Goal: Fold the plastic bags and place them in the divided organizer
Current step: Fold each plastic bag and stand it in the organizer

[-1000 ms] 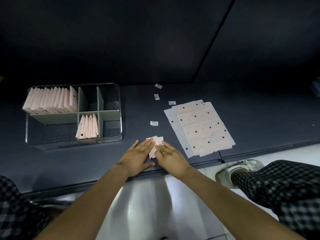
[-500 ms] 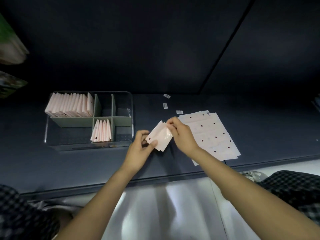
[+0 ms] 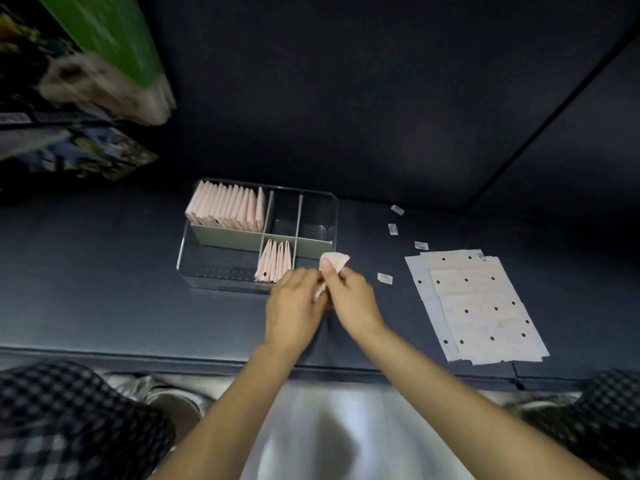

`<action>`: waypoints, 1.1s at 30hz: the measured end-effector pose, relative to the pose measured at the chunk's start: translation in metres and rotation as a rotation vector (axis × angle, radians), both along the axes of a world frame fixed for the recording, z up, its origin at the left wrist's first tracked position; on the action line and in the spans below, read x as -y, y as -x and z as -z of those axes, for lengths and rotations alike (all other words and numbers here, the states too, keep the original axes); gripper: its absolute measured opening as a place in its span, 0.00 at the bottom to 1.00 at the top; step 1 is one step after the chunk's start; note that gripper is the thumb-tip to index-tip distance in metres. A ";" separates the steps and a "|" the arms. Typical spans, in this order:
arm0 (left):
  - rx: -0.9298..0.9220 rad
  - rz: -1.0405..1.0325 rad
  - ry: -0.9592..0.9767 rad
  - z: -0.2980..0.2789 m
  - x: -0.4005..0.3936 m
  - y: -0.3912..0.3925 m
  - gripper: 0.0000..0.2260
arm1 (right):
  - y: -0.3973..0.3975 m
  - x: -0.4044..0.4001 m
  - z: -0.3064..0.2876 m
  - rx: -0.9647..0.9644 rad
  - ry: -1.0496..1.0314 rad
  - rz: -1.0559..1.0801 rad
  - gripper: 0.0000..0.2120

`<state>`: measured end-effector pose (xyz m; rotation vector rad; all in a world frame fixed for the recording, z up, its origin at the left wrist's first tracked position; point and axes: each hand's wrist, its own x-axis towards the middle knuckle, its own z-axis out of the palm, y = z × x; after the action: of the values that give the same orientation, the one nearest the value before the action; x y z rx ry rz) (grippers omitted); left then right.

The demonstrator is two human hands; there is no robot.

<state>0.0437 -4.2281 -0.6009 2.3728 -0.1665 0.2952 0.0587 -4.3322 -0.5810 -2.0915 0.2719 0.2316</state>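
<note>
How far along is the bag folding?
Partly done. The organizer already holds a full row of folded bags in its back-left compartment and a few more in the front-middle one. In hand: the left hand and right hand pinch one folded bag by the organizer's front edge. Left: the flat stack of bags on the right.

My hands now hold the folded bag off the desk, carried left from beside the flat bags to the organizer's near corner.
</note>
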 end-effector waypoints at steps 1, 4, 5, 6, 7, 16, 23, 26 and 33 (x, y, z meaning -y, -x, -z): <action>0.007 0.084 -0.014 0.002 -0.003 0.000 0.06 | -0.004 -0.004 0.000 -0.002 0.015 0.040 0.19; 0.003 0.224 -0.022 0.004 -0.023 -0.009 0.15 | -0.018 0.000 0.004 -0.005 0.045 0.116 0.13; 0.030 0.205 -0.047 0.005 -0.031 -0.016 0.17 | -0.021 0.004 0.004 -0.011 0.058 0.122 0.12; 0.046 0.172 -0.098 0.007 -0.039 -0.025 0.18 | -0.024 0.007 0.004 -0.019 0.060 0.124 0.11; 0.028 0.151 -0.172 0.009 -0.047 -0.034 0.19 | -0.025 0.009 0.004 -0.029 0.039 0.128 0.11; -0.042 0.374 -0.602 0.032 -0.077 -0.071 0.22 | -0.033 0.012 0.014 -0.065 -0.077 0.179 0.03; 0.084 0.537 -0.741 0.025 -0.092 -0.082 0.20 | -0.043 0.000 0.016 -0.029 0.036 0.095 0.06; 0.065 0.560 -0.757 0.023 -0.099 -0.084 0.22 | -0.053 -0.013 0.013 -0.012 0.039 0.085 0.06; 0.097 0.529 -0.725 0.025 -0.109 -0.086 0.19 | -0.070 -0.045 0.011 0.063 0.377 -0.025 0.05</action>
<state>0.1298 -4.1189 -0.6263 2.8823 -1.0822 0.0951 0.1290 -4.2869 -0.5922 -2.4715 0.2672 0.1352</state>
